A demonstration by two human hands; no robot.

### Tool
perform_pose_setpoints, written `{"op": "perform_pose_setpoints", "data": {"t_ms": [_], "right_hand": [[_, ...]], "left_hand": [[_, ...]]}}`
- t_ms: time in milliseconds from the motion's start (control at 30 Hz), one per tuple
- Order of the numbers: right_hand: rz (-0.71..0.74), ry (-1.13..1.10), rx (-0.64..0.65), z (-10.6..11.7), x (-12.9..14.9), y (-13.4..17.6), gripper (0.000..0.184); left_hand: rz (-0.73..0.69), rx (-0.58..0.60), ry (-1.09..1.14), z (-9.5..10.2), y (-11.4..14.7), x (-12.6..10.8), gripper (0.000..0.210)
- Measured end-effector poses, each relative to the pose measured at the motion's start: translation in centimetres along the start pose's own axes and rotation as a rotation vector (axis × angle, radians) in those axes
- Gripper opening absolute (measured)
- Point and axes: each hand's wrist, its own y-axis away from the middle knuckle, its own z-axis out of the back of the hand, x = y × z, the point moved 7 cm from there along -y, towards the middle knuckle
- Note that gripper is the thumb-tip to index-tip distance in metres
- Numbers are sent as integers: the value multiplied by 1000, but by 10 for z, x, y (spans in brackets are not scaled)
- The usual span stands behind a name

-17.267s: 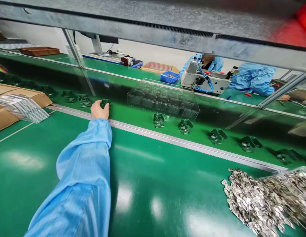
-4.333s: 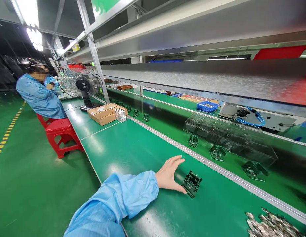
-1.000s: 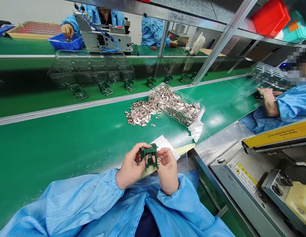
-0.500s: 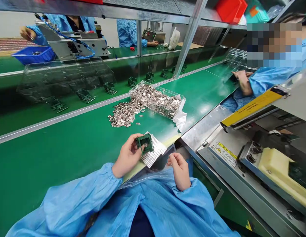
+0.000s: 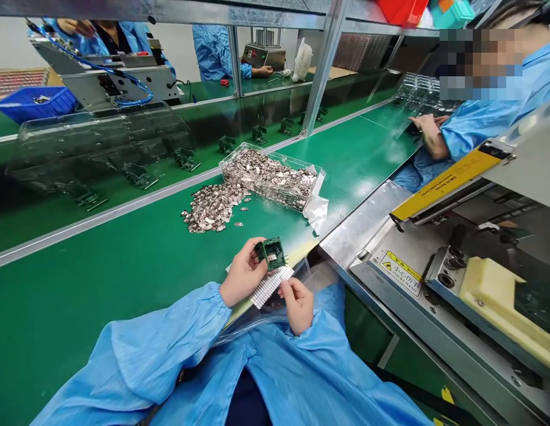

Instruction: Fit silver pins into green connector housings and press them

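Note:
My left hand (image 5: 243, 273) grips a dark green plastic housing (image 5: 272, 253), a boxy part with a square opening and a small pale metal piece inside. Beneath it lies a sheet of small white labels (image 5: 269, 289), set in rows and partly covered by my left hand. My right hand (image 5: 298, 306) is closed in a pinch at the sheet's right edge. Whatever its fingertips hold is hidden. Beyond my hands, a loose heap of small metal pieces (image 5: 210, 207) lies on the green work surface (image 5: 137, 260). A clear plastic tray (image 5: 275, 195) beside it is full of the same pieces.
Several green housings (image 5: 139, 176) stand along the far belt by a clear cover (image 5: 102, 133). At right is a machine with a yellow bar (image 5: 452, 177) and a hand-injury warning label (image 5: 401, 273). A co-worker's hand (image 5: 428, 130) is at the far right; other people work behind.
My right hand has moved left to the label sheet's edge. My left hand has shifted slightly right with the housing, which is turned. The view has swung slightly right.

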Motion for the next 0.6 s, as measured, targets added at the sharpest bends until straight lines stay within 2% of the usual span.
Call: {"op": "perform_pose_setpoints", "data": {"t_ms": [167,333,600], "right_hand": [[17,17,4,-1,4,0,38],[51,48,-19,-2,4,-1,41],[215,156,12,4,10,0,33]], "left_hand": [[27,67,-40,-7,0,0,40],[41,124,-13,-13,0,-2,33],[56,140,13,-10,-4,0,36]]}}
